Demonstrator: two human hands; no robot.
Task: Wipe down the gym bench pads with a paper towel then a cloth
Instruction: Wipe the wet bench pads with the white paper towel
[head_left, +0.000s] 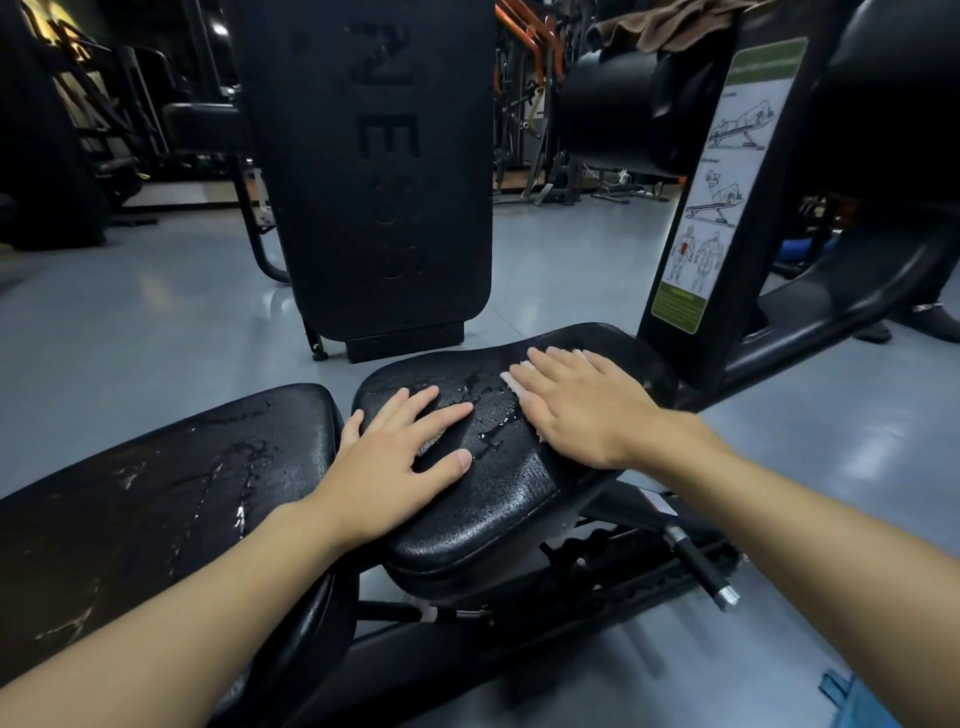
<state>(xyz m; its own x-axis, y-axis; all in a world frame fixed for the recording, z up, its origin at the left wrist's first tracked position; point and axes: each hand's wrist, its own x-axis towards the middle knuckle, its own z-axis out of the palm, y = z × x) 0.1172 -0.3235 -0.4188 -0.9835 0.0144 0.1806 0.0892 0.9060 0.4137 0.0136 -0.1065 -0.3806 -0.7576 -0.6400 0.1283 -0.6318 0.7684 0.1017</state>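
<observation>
Fingers (550, 366) of your right hand (582, 410) lie straight and flat, gripping nothing. They press the paper towel (511, 383) onto the far half of the seat pad (498, 504). Your left hand (400, 457) is likewise flat with its fingers spread, resting on the near-left part of the same pad, little finger over the left edge. My read: the left hand braces the pad and your lean while the right does the wiping.

Back pad (156, 493): the biggest piece. Its long axis runs from the gap beside the seat pad out toward the near left. It is streaked with wet and looks not yet wiped.

Seat pad: just right of the back pad, with a narrow gap between them. Its long axis runs from near centre toward far right, pointing at the upright frame with the exercise placard (727, 182). Droplets and a wet patch sit between your two hands, which is likely why the towel is laid where it is.

Cloth (670, 23): brown, draped over the roller pad (613, 114) at far right, well apart from both hands. It looks parked there for the second pass.

Paper towel: the smallest item, almost all of it under your right palm. A white edge shows left of the fingers and just past the fingertips. It seems to lie along the hand, pointing far-left, but its full outline is hidden, so its long axis can't be told.
</observation>
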